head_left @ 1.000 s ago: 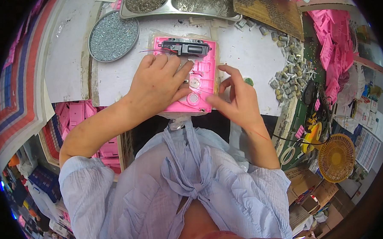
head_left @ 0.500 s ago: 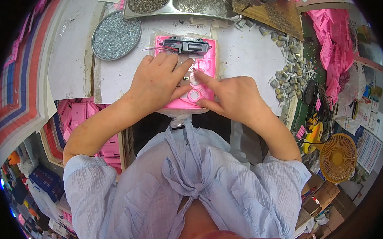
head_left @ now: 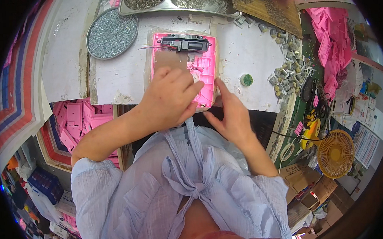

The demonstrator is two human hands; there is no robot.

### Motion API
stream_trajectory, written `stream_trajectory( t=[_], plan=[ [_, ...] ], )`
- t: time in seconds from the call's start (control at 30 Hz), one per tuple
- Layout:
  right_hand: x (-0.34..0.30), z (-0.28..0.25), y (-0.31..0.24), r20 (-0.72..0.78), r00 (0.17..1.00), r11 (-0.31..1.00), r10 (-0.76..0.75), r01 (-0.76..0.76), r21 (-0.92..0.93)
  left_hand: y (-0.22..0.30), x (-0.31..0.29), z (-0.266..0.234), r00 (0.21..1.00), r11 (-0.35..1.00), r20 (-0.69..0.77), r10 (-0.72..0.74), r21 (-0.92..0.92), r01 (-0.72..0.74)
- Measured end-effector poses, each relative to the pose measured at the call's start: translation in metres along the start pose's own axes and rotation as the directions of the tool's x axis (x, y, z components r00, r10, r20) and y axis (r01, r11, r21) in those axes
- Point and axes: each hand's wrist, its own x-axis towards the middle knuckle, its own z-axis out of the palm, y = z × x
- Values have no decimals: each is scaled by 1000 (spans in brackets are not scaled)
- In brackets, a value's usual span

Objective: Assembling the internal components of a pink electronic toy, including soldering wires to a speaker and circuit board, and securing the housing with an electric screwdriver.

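A pink plastic housing lies on a clear plastic sheet in front of me. Across its far end sits a black module with thin wires at its left. A brown board covers part of the housing's left side. Over the near left part is my left hand, fingers curled and closed; what they hold, if anything, is hidden beneath. My right hand is at the near right corner, index finger along the housing's edge, thumb apart below it. Nothing shows between its fingers.
Left stands a round tray of small metal screws; a divided metal tray lies behind. A green-topped round piece and many small metal motors lie to the right. Pink parts fill a bin at lower left.
Both hands have come nearer to me; the right has moved off the housing's middle to its edge. The board, wires and the green-topped piece now show. The dark tool at upper right has left view.
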Motion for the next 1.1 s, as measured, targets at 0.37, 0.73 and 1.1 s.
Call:
stream_trajectory(
  t=[0.37, 0.73, 1.1],
  plan=[
    [44, -21, -9, -32, 842, 842, -539, 539, -8, 3, -33, 4, 948, 948, 27, 318, -27, -317],
    [53, 44, -50, -69, 836, 827, -545, 523, -205, -16, -109, -4, 953, 950, -34, -302, 75, 304],
    [53, 60, -54, -75, 840, 832, -538, 514, -208, -20, -88, -38, 958, 943, 228, -174, -241, 228]
  ],
)
